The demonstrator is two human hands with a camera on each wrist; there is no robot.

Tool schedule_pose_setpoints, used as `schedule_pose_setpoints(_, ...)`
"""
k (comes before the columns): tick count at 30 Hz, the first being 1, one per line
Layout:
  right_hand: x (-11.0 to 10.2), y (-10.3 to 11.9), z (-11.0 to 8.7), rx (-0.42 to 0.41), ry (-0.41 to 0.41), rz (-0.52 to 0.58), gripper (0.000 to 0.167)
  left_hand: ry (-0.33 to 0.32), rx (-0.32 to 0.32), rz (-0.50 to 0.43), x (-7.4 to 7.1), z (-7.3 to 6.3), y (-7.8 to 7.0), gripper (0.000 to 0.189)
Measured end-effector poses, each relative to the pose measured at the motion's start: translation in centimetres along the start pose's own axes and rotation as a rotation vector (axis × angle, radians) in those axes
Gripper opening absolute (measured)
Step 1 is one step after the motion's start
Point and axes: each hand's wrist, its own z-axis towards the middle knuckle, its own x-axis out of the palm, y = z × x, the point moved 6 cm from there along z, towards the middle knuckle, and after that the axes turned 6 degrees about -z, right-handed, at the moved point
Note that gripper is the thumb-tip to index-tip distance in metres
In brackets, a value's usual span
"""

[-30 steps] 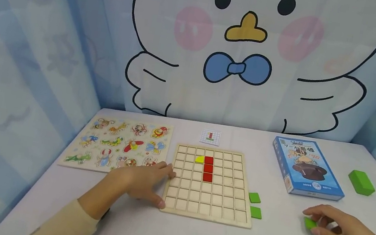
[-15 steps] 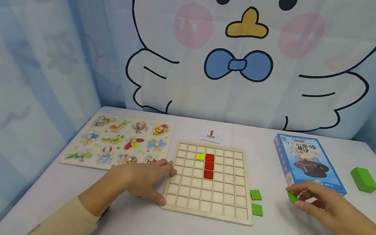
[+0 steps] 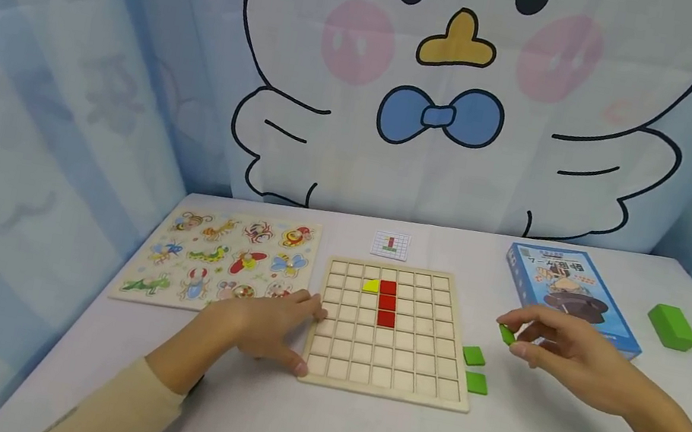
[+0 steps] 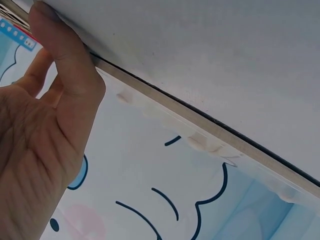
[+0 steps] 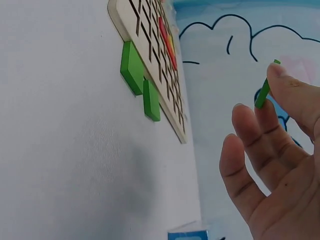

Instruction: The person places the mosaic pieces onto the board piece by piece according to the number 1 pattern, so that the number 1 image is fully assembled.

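Note:
My right hand [image 3: 578,357] pinches a green square tile [image 3: 507,335] between thumb and fingertips, lifted over the table to the right of the wooden grid board [image 3: 384,391]. In the right wrist view the held tile [image 5: 263,91] shows edge-on, the other fingers spread beneath it. My left hand [image 3: 267,327] rests at the board's left edge, thumb at the near corner and fingers farther up the side. A yellow piece [image 3: 371,286] lies on the grid beside a column of red tiles [image 3: 387,303]. Two green tiles [image 3: 476,383] lie against the board's right edge.
Behind the board lies a small pattern card [image 3: 391,245]. An insect picture board [image 3: 209,261] is at the left. A blue box [image 3: 573,287] stands behind my right hand, with a green block [image 3: 672,328] farther right. A cartoon curtain [image 3: 431,169] hangs behind the table.
My right hand has lifted the green tile and carried it left and away from me, toward the board. The left hand stays at the board's edge.

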Motion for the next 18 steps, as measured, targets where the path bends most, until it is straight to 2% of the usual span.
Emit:
schedule_pose_setpoints(8,1.2,0.5,2.0,-0.023,-0.016,0.039,0.03,-0.006,0.017,0.004,0.0,0.1,0.0,0.08)
schedule_pose_setpoints(12,1.4,0.9,3.1,-0.051,-0.012,0.06,0.031,-0.004,0.011,-0.003,-0.1,0.1,0.0,0.082)
schedule_pose_setpoints(18,1.8,0.8,4.5,-0.037,-0.006,0.088,0.029,0.002,-0.008,-0.014,-0.1,0.0,0.0,0.084)
